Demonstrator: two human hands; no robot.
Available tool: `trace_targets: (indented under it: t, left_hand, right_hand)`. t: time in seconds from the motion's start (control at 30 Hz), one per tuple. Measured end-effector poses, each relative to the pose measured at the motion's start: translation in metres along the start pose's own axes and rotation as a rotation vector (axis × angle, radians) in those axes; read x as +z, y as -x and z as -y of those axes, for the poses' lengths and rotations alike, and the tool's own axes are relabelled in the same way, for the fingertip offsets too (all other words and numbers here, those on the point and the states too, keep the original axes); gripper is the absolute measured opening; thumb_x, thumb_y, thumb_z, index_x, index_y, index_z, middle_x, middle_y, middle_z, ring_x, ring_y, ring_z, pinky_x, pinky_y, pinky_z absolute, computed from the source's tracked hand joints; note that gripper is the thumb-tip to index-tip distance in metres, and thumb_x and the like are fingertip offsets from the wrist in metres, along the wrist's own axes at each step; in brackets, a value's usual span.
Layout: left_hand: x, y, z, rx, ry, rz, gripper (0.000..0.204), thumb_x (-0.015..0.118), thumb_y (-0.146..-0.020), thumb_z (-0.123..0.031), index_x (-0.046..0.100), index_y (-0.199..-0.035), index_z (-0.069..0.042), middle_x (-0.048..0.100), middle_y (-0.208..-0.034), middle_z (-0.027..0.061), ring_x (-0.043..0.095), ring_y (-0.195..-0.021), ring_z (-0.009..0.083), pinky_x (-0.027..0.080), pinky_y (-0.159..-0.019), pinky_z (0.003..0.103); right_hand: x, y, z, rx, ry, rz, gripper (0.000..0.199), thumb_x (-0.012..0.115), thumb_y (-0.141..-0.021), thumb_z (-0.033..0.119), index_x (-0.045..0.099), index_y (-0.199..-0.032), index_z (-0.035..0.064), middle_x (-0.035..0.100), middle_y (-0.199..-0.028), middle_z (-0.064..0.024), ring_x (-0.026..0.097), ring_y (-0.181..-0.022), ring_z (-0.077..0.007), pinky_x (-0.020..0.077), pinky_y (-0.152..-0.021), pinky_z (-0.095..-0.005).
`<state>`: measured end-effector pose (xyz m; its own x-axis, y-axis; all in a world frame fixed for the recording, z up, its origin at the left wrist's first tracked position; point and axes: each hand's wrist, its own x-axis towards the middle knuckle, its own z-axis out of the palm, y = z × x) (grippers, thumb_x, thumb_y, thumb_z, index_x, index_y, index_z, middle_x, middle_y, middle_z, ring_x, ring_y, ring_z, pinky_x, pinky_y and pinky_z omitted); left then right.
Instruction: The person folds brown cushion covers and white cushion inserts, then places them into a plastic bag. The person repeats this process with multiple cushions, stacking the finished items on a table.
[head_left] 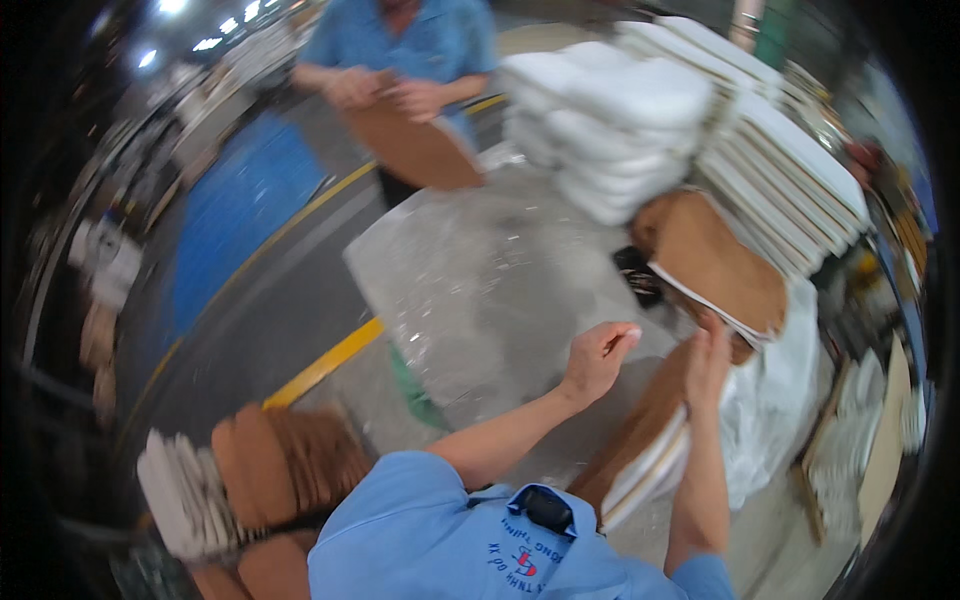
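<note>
Brown panel (pixel 735 255) sits toward three o'clock, beside the straight-fingered right hand (pixel 708 365). Left hand (pixel 598 362) is curled; either's grip is unclear.

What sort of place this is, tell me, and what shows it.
Most likely a factory floor: white padded pieces piled high, stacked brown panels at lower left, and yellow floor lines.

From my remote feed I see a grey tabletop (pixel 470 270), its surface glossy and wrinkled like clear film, spreading leftward and nearer from the stack of white pads (pixel 620 130) that seems to rest on it. Nearer than that stack I make out a small black object (pixel 637 277); beside it are brown, white-edged pieces (pixel 730 260), though I can't tell what bears them.
</note>
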<state>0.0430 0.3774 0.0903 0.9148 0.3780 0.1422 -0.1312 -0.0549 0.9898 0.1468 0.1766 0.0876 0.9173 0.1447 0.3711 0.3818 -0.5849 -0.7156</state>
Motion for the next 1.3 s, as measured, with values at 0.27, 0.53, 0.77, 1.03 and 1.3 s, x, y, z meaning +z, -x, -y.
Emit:
trace_targets:
  t: [0.27, 0.53, 0.77, 1.03, 1.3]
  left_hand:
    - [-0.32, 0.135, 0.091, -0.276, -0.069, -1.132, 0.019, 0.06, -0.106, -0.017, 0.072, -0.112, -0.003, 0.075, -0.097, 0.0067, 0.063, -0.065, 0.0119, 0.052, -0.063, 0.029]
    - [-0.399, 0.118, 0.144, -0.465, -0.179, -1.054, 0.024, 0.057, -0.105, -0.022, 0.069, -0.118, -0.006, 0.076, -0.111, 0.017, 0.071, -0.077, 0.0306, 0.056, -0.069, 0.043]
    - [-0.378, 0.101, 0.148, -0.763, -1.166, -0.232, 0.028, 0.052, -0.099, -0.018, 0.074, -0.112, -0.005, 0.074, -0.117, 0.0244, 0.07, -0.112, 0.0448, 0.055, -0.094, 0.058]
    - [-0.355, 0.09, 0.105, -0.619, -1.166, 0.14, 0.044, 0.065, -0.088, -0.013, 0.072, -0.131, -0.008, 0.056, -0.151, 0.0227, 0.044, -0.146, 0.0399, 0.04, -0.119, 0.044]
    - [-0.372, 0.07, 0.06, -0.341, -1.317, -0.711, 0.058, 0.077, -0.093, -0.023, 0.057, -0.144, -0.005, 0.05, -0.151, 0.0236, 0.06, -0.126, 0.0408, 0.049, -0.107, 0.047]
  right_hand:
    - [0.013, -0.001, 0.019, -0.031, 0.048, 0.074, 0.039, 0.052, -0.11, 0.019, 0.059, -0.142, -0.0018, 0.066, -0.138, -0.0198, 0.062, -0.129, -0.029, 0.0453, -0.111, -0.0383]
    - [0.022, -0.003, 0.021, 0.007, 0.068, 0.109, 0.036, 0.054, -0.11, 0.022, 0.065, -0.134, -0.0025, 0.069, -0.13, -0.019, 0.064, -0.12, -0.0299, 0.048, -0.106, -0.0396]
    - [0.002, 0.001, 0.002, -0.021, 0.139, 0.022, 0.035, 0.056, -0.108, 0.023, 0.065, -0.133, -0.0007, 0.07, -0.124, -0.0185, 0.065, -0.117, -0.0291, 0.0489, -0.104, -0.0396]
    - [0.016, 0.002, 0.013, 0.22, -0.476, -0.263, 0.023, 0.05, -0.111, 0.013, 0.066, -0.123, 0.0026, 0.069, -0.117, -0.0033, 0.061, -0.114, -0.0144, 0.0475, -0.103, -0.0307]
    - [-0.006, -0.006, -0.023, 0.352, -1.016, -0.589, 0.022, 0.05, -0.104, 0.003, 0.067, -0.116, 0.009, 0.068, -0.113, -0.0005, 0.062, -0.105, -0.0123, 0.0515, -0.088, -0.0311]
